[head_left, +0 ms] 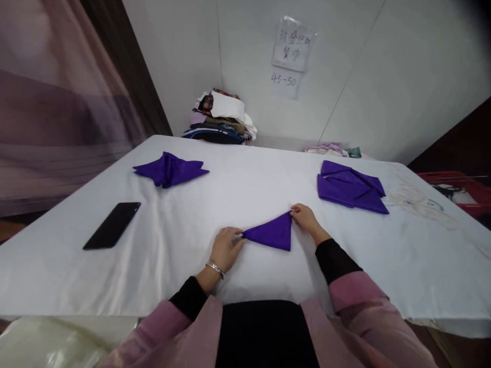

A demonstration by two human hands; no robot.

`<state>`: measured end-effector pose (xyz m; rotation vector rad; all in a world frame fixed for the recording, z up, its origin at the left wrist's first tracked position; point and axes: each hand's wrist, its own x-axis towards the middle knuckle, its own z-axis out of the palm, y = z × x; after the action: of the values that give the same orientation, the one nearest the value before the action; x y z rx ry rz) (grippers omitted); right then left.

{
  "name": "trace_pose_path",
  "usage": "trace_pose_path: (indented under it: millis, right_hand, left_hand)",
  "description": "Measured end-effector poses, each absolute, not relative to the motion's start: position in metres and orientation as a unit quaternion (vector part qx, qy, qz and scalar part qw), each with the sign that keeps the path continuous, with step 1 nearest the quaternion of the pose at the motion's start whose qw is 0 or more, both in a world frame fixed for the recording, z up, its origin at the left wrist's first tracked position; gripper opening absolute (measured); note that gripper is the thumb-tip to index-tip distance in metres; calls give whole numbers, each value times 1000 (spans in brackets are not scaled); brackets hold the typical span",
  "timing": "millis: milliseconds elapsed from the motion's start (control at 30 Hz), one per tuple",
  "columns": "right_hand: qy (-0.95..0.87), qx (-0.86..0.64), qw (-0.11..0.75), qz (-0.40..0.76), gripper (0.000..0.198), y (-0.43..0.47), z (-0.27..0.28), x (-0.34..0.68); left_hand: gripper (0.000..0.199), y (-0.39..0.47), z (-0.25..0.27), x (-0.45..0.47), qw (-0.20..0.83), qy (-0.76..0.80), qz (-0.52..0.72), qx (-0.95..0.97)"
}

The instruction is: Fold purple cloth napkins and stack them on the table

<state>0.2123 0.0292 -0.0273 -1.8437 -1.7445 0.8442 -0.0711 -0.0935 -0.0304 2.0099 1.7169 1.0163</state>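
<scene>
Table (261, 174), purple cloth triangle (274, 233), fingers (296, 207) hiding corners

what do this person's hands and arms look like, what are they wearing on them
The left hand and right hand are ungloved. A silver-coloured bracelet circles the left wrist. Each arm has a black inner sleeve showing beyond a looser, dusty-pink outer sleeve.

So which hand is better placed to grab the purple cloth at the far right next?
Probably the right hand: it's nearer that far-right purple cloth, while the left hand sits farther away. Both pinch the triangular purple cloth, though.
</scene>
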Motion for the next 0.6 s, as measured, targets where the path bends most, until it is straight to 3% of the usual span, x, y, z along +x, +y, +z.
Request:
trace_pose_path:
  millis: [600]
  right_hand:
    - [-641,-672,232,290,19,34,-39,217]
  left_hand:
    - [8,-87,-26,-67,197,579,279,740]
